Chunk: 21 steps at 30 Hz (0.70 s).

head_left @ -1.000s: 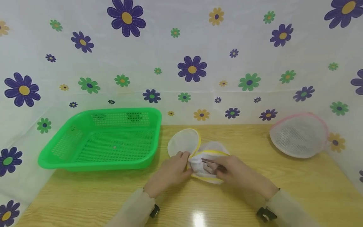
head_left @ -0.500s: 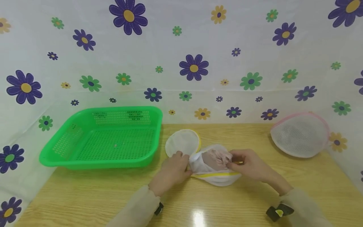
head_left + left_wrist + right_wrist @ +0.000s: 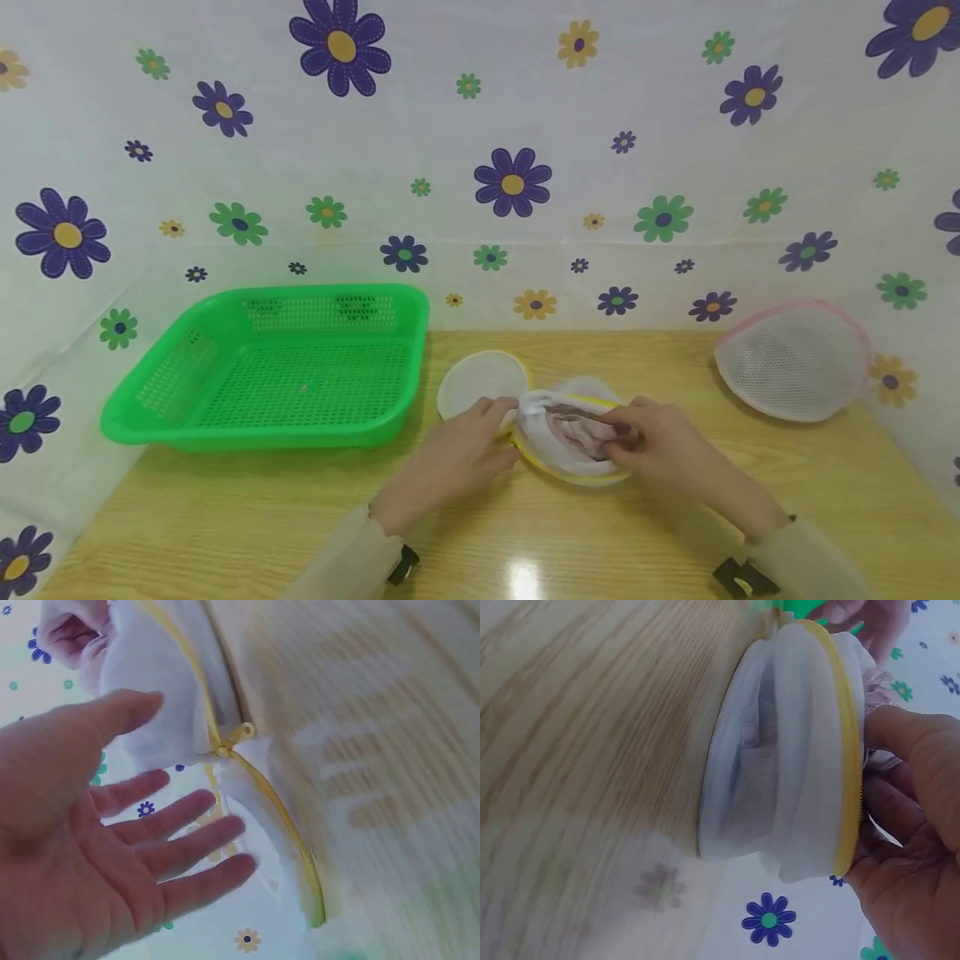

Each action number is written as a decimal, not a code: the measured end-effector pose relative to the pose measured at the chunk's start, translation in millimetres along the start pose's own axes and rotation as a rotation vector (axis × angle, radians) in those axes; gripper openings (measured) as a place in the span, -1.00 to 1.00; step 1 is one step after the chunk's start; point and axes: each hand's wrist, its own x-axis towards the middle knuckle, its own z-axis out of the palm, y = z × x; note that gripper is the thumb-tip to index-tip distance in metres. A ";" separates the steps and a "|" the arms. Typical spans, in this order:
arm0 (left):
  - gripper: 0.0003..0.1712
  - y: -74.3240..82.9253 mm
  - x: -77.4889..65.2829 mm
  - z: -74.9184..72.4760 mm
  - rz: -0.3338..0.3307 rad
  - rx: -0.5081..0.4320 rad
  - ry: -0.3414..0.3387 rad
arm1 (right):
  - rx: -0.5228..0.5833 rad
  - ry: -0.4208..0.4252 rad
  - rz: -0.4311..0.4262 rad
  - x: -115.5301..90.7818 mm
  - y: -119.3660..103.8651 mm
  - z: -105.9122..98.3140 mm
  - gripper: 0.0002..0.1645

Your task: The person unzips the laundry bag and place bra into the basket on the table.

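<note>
A white mesh laundry bag (image 3: 551,450) with a yellow zip lies unzipped on the table, its lid-like round flap (image 3: 483,383) turned to the left. A crumpled pale pink lacy garment (image 3: 581,433) shows in its mouth. My right hand (image 3: 663,442) reaches into the opening from the right, thumb and fingers pinching the garment near the zipped rim; the fingertips are partly hidden. At the bag's left end is my left hand (image 3: 457,454). In the left wrist view its fingers (image 3: 202,844) are spread, apart from the bag, near the yellow zip pull (image 3: 241,733).
A green perforated plastic basket (image 3: 270,433) stands at the left. Toward the back right lies another white mesh bag (image 3: 795,362) with pink trim. A flowered cloth (image 3: 570,167) hangs behind the wooden table (image 3: 300,517).
The right hand has shifted to the right, drawing the garment and the bag's mouth with it, then dipped back into the opening. The left hand has loosened its hold on the bag's left end.
</note>
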 end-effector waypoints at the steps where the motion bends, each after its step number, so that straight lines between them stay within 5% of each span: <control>1: -0.32 0.4 0.0 -1.0 0.013 -0.022 -0.010 | -0.027 0.015 -0.039 -0.2 -1.4 0.2 -0.73; 4: -0.29 0.5 0.8 -0.8 0.040 -0.086 -0.025 | -0.087 0.007 -0.112 0.0 -4.1 -0.3 -0.72; 11: -0.36 0.0 5.1 0.4 0.053 -0.149 -0.131 | -0.141 -0.019 -0.132 -0.9 -9.5 -3.0 -0.72; 21: -0.30 0.2 9.8 5.1 -0.048 -0.097 -0.175 | 0.052 0.133 -0.251 -7.0 3.2 -4.9 -0.59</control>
